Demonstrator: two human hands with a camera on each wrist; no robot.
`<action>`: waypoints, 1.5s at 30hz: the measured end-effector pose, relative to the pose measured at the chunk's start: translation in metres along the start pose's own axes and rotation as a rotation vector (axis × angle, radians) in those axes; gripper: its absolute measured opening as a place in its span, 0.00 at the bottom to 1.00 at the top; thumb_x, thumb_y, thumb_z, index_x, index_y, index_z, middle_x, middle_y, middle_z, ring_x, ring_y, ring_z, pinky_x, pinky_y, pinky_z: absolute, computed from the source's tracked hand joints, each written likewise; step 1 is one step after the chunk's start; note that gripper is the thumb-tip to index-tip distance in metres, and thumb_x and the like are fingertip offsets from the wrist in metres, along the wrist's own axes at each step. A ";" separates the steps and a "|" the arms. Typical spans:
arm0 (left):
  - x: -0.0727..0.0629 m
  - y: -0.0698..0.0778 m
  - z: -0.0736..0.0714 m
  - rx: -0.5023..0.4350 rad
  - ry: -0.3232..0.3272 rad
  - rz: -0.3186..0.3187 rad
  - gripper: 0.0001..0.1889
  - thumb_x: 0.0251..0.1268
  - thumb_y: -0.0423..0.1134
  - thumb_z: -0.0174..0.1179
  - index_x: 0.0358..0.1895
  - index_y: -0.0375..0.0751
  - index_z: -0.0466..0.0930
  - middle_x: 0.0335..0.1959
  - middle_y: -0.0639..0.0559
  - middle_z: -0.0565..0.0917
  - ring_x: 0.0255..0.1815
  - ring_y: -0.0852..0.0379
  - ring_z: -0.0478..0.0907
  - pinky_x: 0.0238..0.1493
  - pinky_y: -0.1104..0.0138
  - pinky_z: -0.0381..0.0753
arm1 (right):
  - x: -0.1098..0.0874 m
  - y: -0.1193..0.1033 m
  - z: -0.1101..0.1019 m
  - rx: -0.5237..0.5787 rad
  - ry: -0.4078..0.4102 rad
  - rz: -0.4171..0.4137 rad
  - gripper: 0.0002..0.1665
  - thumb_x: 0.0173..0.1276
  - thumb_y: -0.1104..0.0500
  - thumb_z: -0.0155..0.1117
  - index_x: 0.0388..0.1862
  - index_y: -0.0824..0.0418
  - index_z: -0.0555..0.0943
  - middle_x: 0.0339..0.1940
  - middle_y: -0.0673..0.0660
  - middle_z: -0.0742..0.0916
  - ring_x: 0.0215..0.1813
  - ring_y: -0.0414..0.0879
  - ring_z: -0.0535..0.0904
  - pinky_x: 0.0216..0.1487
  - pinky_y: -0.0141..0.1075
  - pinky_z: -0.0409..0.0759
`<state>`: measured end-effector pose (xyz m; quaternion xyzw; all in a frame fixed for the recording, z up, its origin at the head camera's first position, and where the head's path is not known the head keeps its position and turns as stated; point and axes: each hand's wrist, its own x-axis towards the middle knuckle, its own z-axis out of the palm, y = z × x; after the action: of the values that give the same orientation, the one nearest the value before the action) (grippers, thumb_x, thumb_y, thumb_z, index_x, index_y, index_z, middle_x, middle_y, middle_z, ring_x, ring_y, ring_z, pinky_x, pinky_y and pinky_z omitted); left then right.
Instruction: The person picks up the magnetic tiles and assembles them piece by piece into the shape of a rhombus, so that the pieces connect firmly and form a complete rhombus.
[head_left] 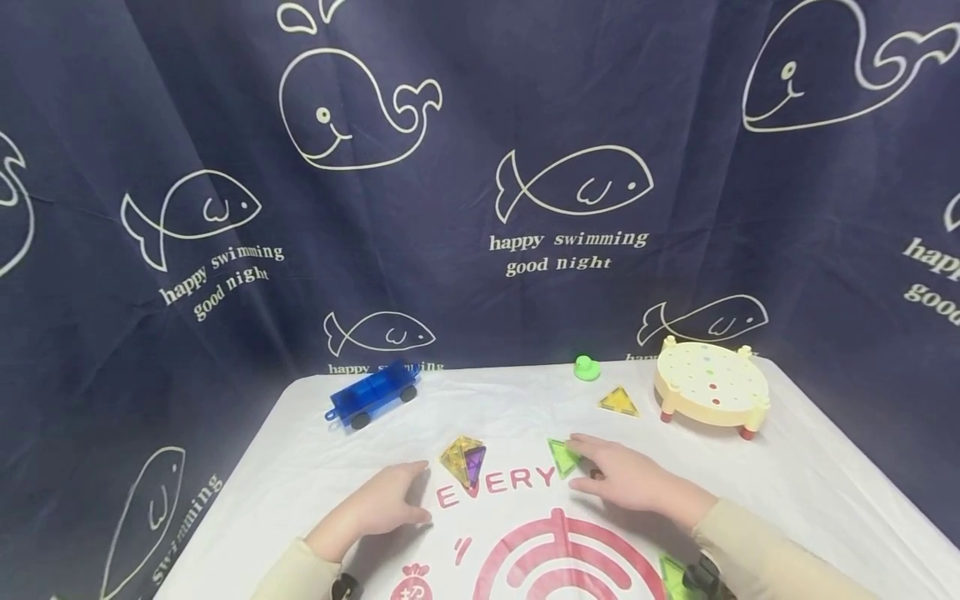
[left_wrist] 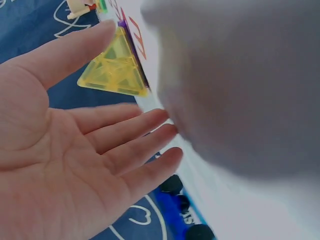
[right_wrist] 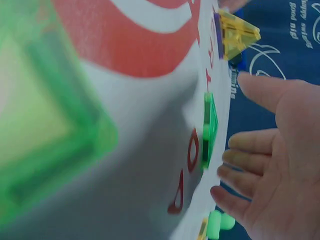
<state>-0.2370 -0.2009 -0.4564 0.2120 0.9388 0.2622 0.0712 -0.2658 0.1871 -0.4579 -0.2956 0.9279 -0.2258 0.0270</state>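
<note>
A flat green triangle [head_left: 562, 458] lies right of a yellow-and-purple pyramid [head_left: 462, 460].

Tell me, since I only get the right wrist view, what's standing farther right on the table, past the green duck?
Observer: A round cream stand with red feet, near the far right corner of the table.

Operator: And that scrap of blue beyond the yellow pyramid, what is it really?

Observer: The head view shows a blue toy cart with dark wheels, at the far left.

Operator: Is the left hand holding anything?

Observer: No. The left wrist view shows the left hand with its palm bare and fingers extended; in the head view it is just left of the yellow pyramid.
</note>
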 end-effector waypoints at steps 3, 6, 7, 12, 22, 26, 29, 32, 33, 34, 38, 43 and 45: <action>-0.010 0.007 -0.003 0.030 -0.046 0.042 0.36 0.49 0.39 0.77 0.60 0.22 0.76 0.57 0.29 0.81 0.61 0.30 0.76 0.65 0.39 0.70 | -0.009 0.008 -0.007 -0.017 0.062 0.058 0.37 0.69 0.47 0.70 0.65 0.74 0.76 0.64 0.71 0.80 0.67 0.68 0.74 0.68 0.61 0.69; -0.016 0.016 -0.002 0.064 -0.108 0.096 0.33 0.49 0.41 0.76 0.58 0.26 0.79 0.54 0.35 0.84 0.59 0.35 0.79 0.64 0.44 0.74 | -0.021 0.019 -0.013 -0.030 0.093 0.104 0.34 0.67 0.49 0.71 0.61 0.74 0.79 0.53 0.67 0.85 0.59 0.64 0.80 0.63 0.59 0.75; -0.017 0.020 -0.001 0.074 -0.133 0.112 0.32 0.50 0.41 0.76 0.58 0.28 0.80 0.55 0.38 0.85 0.60 0.38 0.79 0.64 0.47 0.75 | -0.026 0.023 -0.015 -0.025 0.092 0.117 0.33 0.66 0.49 0.72 0.59 0.73 0.80 0.49 0.64 0.85 0.55 0.61 0.81 0.60 0.57 0.77; -0.011 0.040 0.004 0.106 -0.234 0.231 0.29 0.56 0.44 0.75 0.61 0.35 0.82 0.57 0.49 0.85 0.62 0.52 0.79 0.65 0.59 0.76 | -0.050 0.044 -0.019 0.096 0.086 0.143 0.27 0.64 0.52 0.74 0.55 0.70 0.83 0.37 0.50 0.81 0.40 0.43 0.76 0.47 0.45 0.81; 0.060 0.082 0.041 -0.009 -0.098 0.243 0.29 0.55 0.41 0.75 0.62 0.38 0.81 0.55 0.50 0.85 0.55 0.56 0.82 0.59 0.65 0.79 | -0.084 0.054 -0.014 0.286 0.071 0.099 0.26 0.60 0.55 0.77 0.55 0.66 0.84 0.34 0.48 0.78 0.36 0.37 0.72 0.40 0.35 0.74; 0.086 0.092 0.059 0.087 -0.026 0.280 0.30 0.55 0.42 0.75 0.62 0.37 0.80 0.59 0.47 0.83 0.61 0.53 0.80 0.64 0.65 0.76 | -0.090 0.049 -0.011 0.333 0.033 0.075 0.28 0.59 0.55 0.77 0.56 0.67 0.83 0.34 0.48 0.77 0.35 0.38 0.72 0.37 0.33 0.72; 0.098 0.097 0.067 0.171 -0.057 0.359 0.31 0.57 0.43 0.73 0.64 0.37 0.79 0.66 0.45 0.79 0.67 0.52 0.75 0.68 0.66 0.71 | -0.092 0.046 -0.010 0.363 0.017 0.068 0.29 0.59 0.55 0.77 0.57 0.67 0.83 0.35 0.48 0.78 0.34 0.39 0.73 0.37 0.32 0.73; 0.104 0.099 0.069 0.211 -0.138 0.411 0.33 0.60 0.46 0.71 0.68 0.39 0.77 0.72 0.44 0.73 0.62 0.57 0.79 0.68 0.68 0.71 | -0.097 0.043 -0.009 0.373 0.011 0.059 0.28 0.60 0.55 0.77 0.56 0.66 0.83 0.36 0.47 0.78 0.36 0.39 0.73 0.38 0.33 0.74; 0.106 0.099 0.069 0.221 -0.163 0.419 0.33 0.61 0.46 0.71 0.69 0.39 0.76 0.74 0.44 0.71 0.58 0.60 0.80 0.67 0.68 0.72 | -0.099 0.042 -0.009 0.377 0.006 0.056 0.27 0.60 0.55 0.77 0.56 0.65 0.83 0.37 0.47 0.78 0.37 0.39 0.73 0.38 0.33 0.74; 0.106 0.099 0.069 0.235 -0.182 0.425 0.34 0.62 0.47 0.70 0.71 0.40 0.75 0.75 0.44 0.70 0.55 0.62 0.80 0.66 0.69 0.72 | -0.101 0.042 -0.009 0.378 0.002 0.048 0.27 0.60 0.55 0.77 0.56 0.65 0.83 0.37 0.46 0.78 0.38 0.39 0.73 0.39 0.33 0.74; 0.106 0.101 0.071 0.291 -0.214 0.416 0.34 0.66 0.49 0.68 0.73 0.41 0.72 0.76 0.45 0.69 0.54 0.62 0.81 0.68 0.68 0.71 | -0.109 0.041 -0.010 0.396 -0.024 -0.022 0.27 0.60 0.56 0.77 0.56 0.66 0.82 0.38 0.45 0.79 0.39 0.39 0.74 0.36 0.32 0.74; 0.099 0.113 0.074 0.370 -0.193 0.394 0.35 0.67 0.52 0.66 0.73 0.39 0.71 0.75 0.42 0.69 0.67 0.51 0.76 0.67 0.67 0.73 | -0.118 0.043 -0.011 0.426 -0.080 -0.097 0.33 0.56 0.57 0.80 0.59 0.65 0.81 0.42 0.44 0.80 0.40 0.39 0.75 0.37 0.33 0.75; 0.096 0.118 0.075 0.398 -0.180 0.369 0.36 0.67 0.54 0.65 0.73 0.39 0.71 0.75 0.41 0.69 0.68 0.50 0.75 0.65 0.66 0.75 | -0.121 0.044 -0.011 0.427 -0.098 -0.123 0.36 0.53 0.56 0.81 0.61 0.63 0.81 0.43 0.44 0.80 0.42 0.39 0.74 0.38 0.32 0.74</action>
<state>-0.2619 -0.0329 -0.4610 0.4115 0.9072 0.0613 0.0621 -0.1919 0.2915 -0.4769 -0.3500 0.8367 -0.4037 0.1203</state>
